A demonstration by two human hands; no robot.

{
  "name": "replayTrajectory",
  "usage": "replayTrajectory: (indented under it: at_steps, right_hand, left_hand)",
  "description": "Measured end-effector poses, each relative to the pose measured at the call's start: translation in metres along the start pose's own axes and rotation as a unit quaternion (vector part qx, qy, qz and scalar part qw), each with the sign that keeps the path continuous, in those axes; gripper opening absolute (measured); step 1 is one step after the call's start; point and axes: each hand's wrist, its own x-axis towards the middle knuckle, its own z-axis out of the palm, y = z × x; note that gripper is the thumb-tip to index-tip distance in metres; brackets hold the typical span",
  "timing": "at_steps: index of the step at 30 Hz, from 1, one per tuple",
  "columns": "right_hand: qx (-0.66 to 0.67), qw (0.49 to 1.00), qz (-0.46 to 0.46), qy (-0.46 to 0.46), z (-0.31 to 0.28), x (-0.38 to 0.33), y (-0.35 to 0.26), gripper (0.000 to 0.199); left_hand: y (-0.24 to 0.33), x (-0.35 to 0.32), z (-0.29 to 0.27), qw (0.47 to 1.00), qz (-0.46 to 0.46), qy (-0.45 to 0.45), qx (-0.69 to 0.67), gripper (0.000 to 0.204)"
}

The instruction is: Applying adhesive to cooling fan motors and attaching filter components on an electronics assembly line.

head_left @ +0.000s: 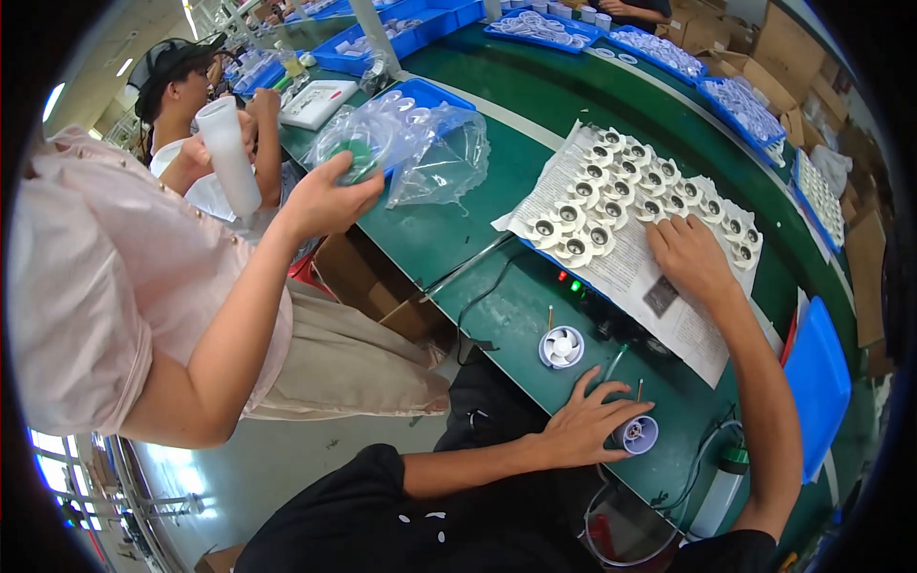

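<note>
Closest in, one bottle [716,498] with a green cap lies tilted at the edge of the green bench [497,304], a clear tube running near it. Just beyond, the left hand [587,420] is closed on one lilac housing [637,435], thumb and fingers on opposite sides of it, at the bench's near edge. A second lilac housing [561,347], with one white fan wheel inside, sits near that hand, untouched. Two thin sticks stand up, one by each housing. Farther out, the right hand [690,253] reaches over one spread of newspaper [626,272], fingers bent at the near side of the white impellers [598,236]; its fingertips are partly hidden, so I cannot tell whether they grip one. The impellers number roughly twenty, some overlapping. One blue tray [823,382] leans at the right. To the left, one co-worker [143,286] in a pink shirt holds something green at a clear bag [439,162]. Along the far side stand four loaded blue trays [544,32].
</note>
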Motion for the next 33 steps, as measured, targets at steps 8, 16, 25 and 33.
replayTrajectory:
  at_steps: [8,16,25,33]
  right_hand:
    - [-0.033,0.999,0.003,-0.001,0.007,-0.012,0.013,0.018]
    - [0.02,0.998,-0.006,-0.051,-0.021,-0.022,0.003,0.019]
    - [0.016,0.997,0.029,-0.074,-0.008,0.016,-0.002,0.005]
    - [-0.013,0.998,-0.003,-0.061,-0.029,0.0,-0.01,0.009]
  left_hand:
    - [-0.001,0.002,0.003,1.0,0.021,0.016,0.004,0.069]
    - [0.0,0.001,-0.006,0.999,0.024,0.024,0.007,0.066]
    - [0.001,0.0,-0.004,0.999,0.024,0.021,0.012,0.066]
    - [-0.002,-0.002,0.001,0.999,0.02,0.031,-0.001,0.065]
